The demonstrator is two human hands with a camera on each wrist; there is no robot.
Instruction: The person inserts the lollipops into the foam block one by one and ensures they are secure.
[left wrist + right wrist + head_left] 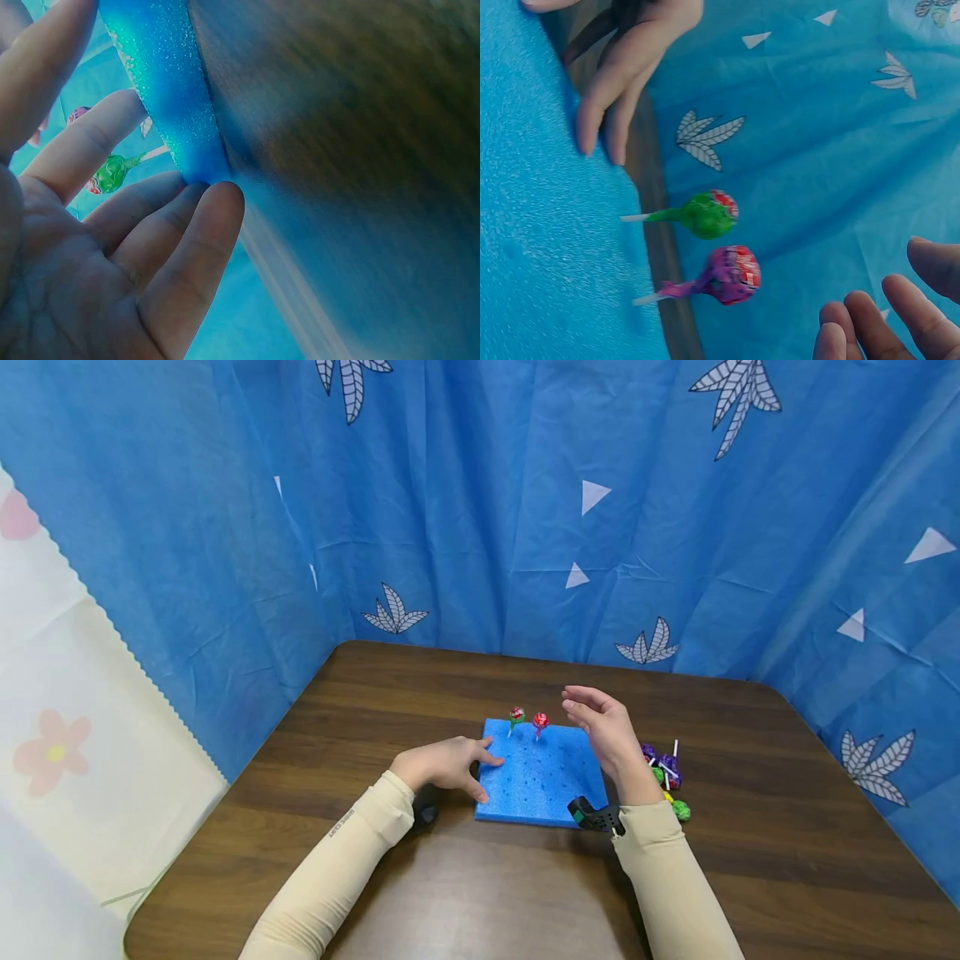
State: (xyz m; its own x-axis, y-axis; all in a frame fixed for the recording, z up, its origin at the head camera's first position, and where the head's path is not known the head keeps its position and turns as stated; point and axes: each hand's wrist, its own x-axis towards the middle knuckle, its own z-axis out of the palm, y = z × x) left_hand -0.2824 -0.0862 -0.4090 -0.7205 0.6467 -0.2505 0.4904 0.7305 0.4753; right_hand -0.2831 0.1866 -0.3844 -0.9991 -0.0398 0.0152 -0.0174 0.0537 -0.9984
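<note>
A blue foam board (540, 789) lies on the table, dotted with small holes. Two wrapped lollipops stand upright by their sticks near its far edge: a green one (517, 715) and a pinkish-red one (541, 721), which looks purple-pink in the right wrist view. My left hand (448, 762) rests at the board's left edge with fingers spread, fingertips and thumb on the foam. In the left wrist view, fingertips meet the board's side (176, 97). My right hand (611, 735) hovers above the board's far right part, right of the lollipops, fingers loosely bent with nothing between them.
Several more lollipops (670, 768) in purple, green and yellow lie in a loose pile right of the board, partly behind my right forearm. A brown wooden table (750, 843) carries everything. Blue curtains (480, 510) hang along its far side.
</note>
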